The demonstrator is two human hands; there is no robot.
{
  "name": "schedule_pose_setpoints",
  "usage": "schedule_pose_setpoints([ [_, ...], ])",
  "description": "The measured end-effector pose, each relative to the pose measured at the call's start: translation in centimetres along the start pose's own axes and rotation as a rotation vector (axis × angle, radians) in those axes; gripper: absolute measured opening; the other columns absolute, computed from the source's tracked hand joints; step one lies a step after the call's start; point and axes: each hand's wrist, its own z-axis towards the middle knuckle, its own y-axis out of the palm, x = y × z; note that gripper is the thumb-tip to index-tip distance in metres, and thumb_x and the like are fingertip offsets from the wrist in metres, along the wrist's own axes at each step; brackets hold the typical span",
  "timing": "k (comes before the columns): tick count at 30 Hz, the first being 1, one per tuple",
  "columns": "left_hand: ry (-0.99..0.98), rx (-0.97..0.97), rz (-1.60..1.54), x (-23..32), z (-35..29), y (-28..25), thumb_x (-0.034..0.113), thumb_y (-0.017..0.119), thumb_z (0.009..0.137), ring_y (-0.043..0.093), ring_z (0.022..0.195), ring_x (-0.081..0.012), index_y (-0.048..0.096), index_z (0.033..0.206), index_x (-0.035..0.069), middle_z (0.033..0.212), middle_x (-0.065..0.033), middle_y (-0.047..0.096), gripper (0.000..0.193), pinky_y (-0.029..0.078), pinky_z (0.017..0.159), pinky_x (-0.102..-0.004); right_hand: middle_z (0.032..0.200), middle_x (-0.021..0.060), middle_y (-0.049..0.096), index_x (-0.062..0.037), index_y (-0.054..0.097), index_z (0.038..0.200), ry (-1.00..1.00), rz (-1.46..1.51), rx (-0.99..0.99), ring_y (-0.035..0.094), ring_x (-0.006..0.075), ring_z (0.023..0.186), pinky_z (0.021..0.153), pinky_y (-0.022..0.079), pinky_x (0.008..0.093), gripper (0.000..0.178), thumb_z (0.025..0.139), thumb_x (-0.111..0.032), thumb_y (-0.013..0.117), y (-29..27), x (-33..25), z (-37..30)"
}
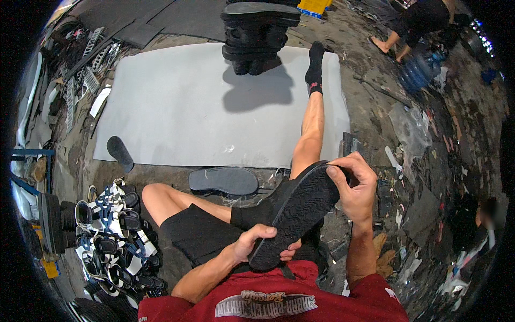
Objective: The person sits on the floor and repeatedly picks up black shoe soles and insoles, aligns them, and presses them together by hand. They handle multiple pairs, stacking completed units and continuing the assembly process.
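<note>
A black shoe sole (300,217) with a wavy tread is held tilted over my lap, its tread side facing up. Its lower end lies in my left hand (249,244), with the thumb on the tread and the fingers curled beneath. At the upper end, my right hand (354,185) pinches the sole's rim between thumb and fingers. The underside of the sole is hidden. Just beyond my bent leg, a larger dark sole (224,181) rests on the floor. Another small dark sole (119,153) lies at the near left corner of a pale sheet (171,107).
A tall stack of black soles (255,35) stands at the sheet's far edge. To my left are a heap of white, blue and black sandals (115,236) and stacked dark slabs (51,222). Scraps litter the floor at right, near a blue water jug (418,75) and another person's legs (389,43).
</note>
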Motion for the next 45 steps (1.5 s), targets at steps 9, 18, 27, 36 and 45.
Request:
schedule_pose_setpoints([
  [9, 0.058, 0.058, 0.129, 1.5, 1.6, 0.6, 0.060, 0.060, 0.099, 0.063, 0.133, -0.0296, 0.041, 0.159, -0.011, 0.147, -0.0263, 0.061, 0.094, 0.049, 0.114, -0.0405, 0.097, 0.0093, 0.076, -0.0035, 0.081, 0.103, -0.081, -0.032, -0.013, 0.072, 0.0221, 0.091, 0.084, 0.056, 0.0347, 0.014, 0.090, -0.008, 0.086, 1.1, -0.1, -0.3],
  [18, 0.160, -0.012, -0.101, 2.4, 2.2, -2.1, 0.063, 0.057, 0.099, 0.059, 0.140, -0.0454, 0.040, 0.162, -0.005, 0.153, -0.0312, 0.058, 0.094, 0.047, 0.120, -0.0563, 0.103, 0.0117, 0.077, -0.0057, 0.082, 0.107, -0.275, -0.034, -0.192, 0.073, 0.0272, 0.097, 0.090, 0.058, 0.0385, 0.028, 0.082, -0.010, 0.093, 3.6, 0.1, -2.1],
  [27, 0.224, -0.038, -0.194, 4.5, 2.8, -3.4, 0.056, 0.047, 0.103, 0.068, 0.126, -0.0443, 0.042, 0.164, 0.004, 0.148, -0.0278, 0.061, 0.080, 0.057, 0.108, -0.0582, 0.116, 0.0132, 0.073, -0.0057, 0.072, 0.130, 0.018, -0.043, -0.117, 0.071, 0.0266, 0.101, 0.089, 0.058, 0.0386, 0.050, 0.085, -0.014, 0.091, 4.4, -0.3, -4.3],
  [36, 0.284, 0.218, 0.121, 6.5, 3.6, 0.3, 0.052, 0.049, 0.105, 0.069, 0.127, -0.0302, 0.037, 0.167, 0.004, 0.146, -0.0185, 0.064, 0.080, 0.058, 0.110, -0.0484, 0.100, 0.0111, 0.077, -0.0041, 0.081, 0.110, -0.064, -0.056, 0.080, 0.074, 0.0237, 0.089, 0.081, 0.060, 0.0356, 0.024, 0.087, -0.004, 0.088, 5.9, -2.0, -4.4],
  [45, 0.275, 0.192, 0.207, 6.3, 3.2, 1.2, 0.051, 0.056, 0.103, 0.073, 0.118, -0.0369, 0.048, 0.160, 0.003, 0.140, -0.0221, 0.068, 0.076, 0.061, 0.104, -0.0526, 0.103, 0.0117, 0.080, -0.0016, 0.082, 0.108, -0.093, 0.031, 0.109, 0.078, 0.0238, 0.099, 0.087, 0.060, 0.0340, 0.024, 0.085, 0.003, 0.088, 6.1, -1.2, -4.7],
])
